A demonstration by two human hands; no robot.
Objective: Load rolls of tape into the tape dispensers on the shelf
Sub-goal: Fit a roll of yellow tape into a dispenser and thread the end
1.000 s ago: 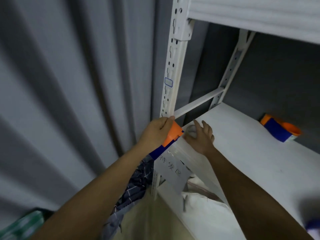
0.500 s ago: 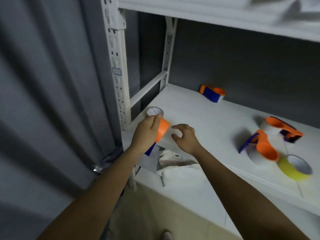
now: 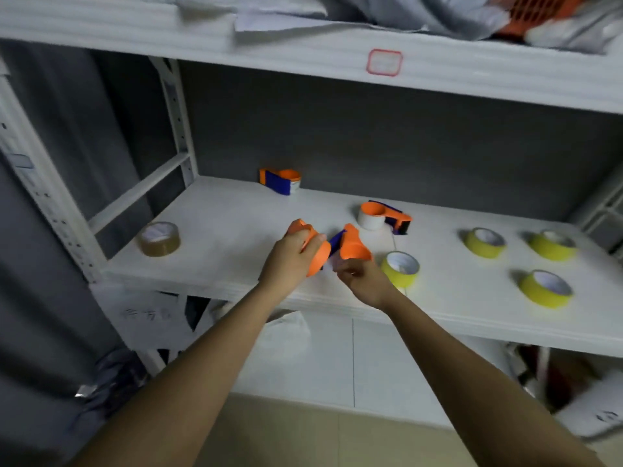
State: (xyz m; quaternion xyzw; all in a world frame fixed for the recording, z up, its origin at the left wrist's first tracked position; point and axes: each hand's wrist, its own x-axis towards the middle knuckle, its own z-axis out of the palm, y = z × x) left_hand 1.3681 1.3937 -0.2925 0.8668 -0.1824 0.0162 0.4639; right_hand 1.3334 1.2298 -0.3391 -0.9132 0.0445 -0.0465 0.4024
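Both hands have shifted rightward along the shelf (image 3: 209,210) — left hand (image 3: 290,261) grips an orange dispenser (image 3: 317,251), right hand (image 3: 362,279) is curled beneath a second one (image 3: 354,247) (grip unclear). Light, rigid plastic — best held by the handle.

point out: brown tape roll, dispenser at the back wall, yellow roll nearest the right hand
brown tape roll (image 3: 158,243): head view, outer side wall.
back-wall dispenser (image 3: 278,182): head view, blue body.
nearest yellow roll (image 3: 401,270): head view, rim and outer side.
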